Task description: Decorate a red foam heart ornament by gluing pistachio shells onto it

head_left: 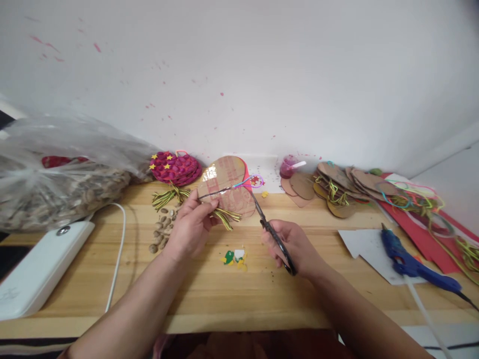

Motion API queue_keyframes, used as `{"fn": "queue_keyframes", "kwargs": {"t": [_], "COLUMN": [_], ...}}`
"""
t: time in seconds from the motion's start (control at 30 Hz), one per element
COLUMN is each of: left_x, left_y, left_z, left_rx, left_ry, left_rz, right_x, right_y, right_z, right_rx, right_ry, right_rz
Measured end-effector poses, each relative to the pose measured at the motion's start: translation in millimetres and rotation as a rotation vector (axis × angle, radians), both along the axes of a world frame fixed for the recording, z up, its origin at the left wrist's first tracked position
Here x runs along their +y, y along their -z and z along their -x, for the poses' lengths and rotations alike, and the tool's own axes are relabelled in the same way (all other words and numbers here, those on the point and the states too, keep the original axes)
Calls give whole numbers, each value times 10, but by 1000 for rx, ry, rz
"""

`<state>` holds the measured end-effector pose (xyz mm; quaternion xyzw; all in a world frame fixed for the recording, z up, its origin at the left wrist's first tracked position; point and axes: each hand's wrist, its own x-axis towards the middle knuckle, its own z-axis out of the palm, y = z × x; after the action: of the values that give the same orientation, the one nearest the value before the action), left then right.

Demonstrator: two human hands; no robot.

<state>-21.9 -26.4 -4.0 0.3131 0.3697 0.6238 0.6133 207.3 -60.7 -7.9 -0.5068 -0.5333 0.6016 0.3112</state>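
My left hand point(191, 225) pinches the lower left of a heart-shaped cardboard piece point(226, 172) and holds it up above the table. Shiny clear tape covers its face, and red paper point(246, 172) shows along its right edge. A cord loop point(256, 181), blue and pink, lies across the heart, and a green-and-yellow string tassel point(228, 218) hangs below. In my right hand point(297, 244) are black-handled scissors point(279, 242), their blades pointing up at the heart's right edge. Whether the blades grip the edge is hard to see. Several green, yellow and white scraps point(235, 259) lie below.
At the left are a bag of shells point(82, 194), a white power bank point(45, 269) and its cable. Behind stand a purple decorated heart point(175, 168) and a purple cup point(288, 168). Cardboard pieces point(355, 179) and a blue glue gun point(411, 264) lie right.
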Motion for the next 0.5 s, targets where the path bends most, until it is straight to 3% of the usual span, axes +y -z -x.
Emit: {"fn": "queue_keyframes", "kwargs": {"t": [0.5], "left_x": [-3], "left_y": [-51], "left_z": [20], "left_rx": [53], "left_ry": [29], "left_rz": [9], "right_x": [-8], "right_y": [25], "right_z": [-18], "right_rx": [-75], "right_ry": [4], "right_rz": [-32]}}
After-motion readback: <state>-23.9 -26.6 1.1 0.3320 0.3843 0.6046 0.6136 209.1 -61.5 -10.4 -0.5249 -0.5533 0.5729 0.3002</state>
